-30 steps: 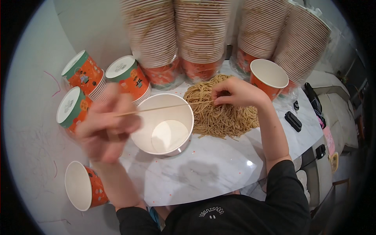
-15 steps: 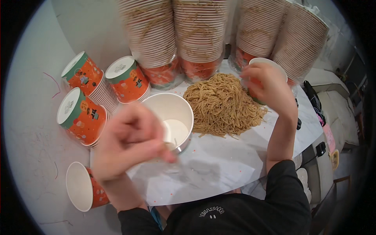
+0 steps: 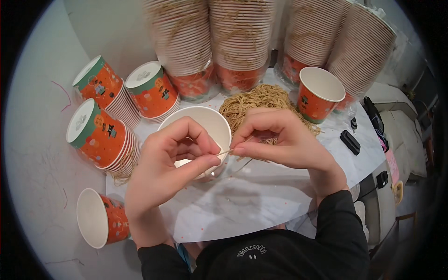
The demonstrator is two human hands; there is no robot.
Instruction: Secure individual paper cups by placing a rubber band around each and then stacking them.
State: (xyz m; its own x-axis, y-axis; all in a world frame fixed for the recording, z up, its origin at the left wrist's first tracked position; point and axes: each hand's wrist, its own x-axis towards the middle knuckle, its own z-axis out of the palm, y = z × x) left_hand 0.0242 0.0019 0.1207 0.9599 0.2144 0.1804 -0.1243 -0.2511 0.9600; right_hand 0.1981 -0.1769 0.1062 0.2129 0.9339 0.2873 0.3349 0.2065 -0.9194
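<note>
My left hand and my right hand meet near the middle, each with thumb and forefinger pinched on one thin tan cord. The short stretch between the fingertips looks taut. Under my hands stands a white paper bucket, its mouth facing up and partly covered by my left hand. Just behind my right hand lies a heap of tan cord, its near part hidden. An orange paper bucket with a white inside stands upright to the right of the heap.
Tall stacks of paper buckets in clear plastic line the back. Upside-down orange buckets stand at the left, and another bucket lies sideways at the near left. A black object rests on the white table at the right.
My right hand has come from the orange bucket at the right to the middle. My left hand has moved slightly; both hands now pinch the cord. Cord now shows by the left-hand buckets.
</note>
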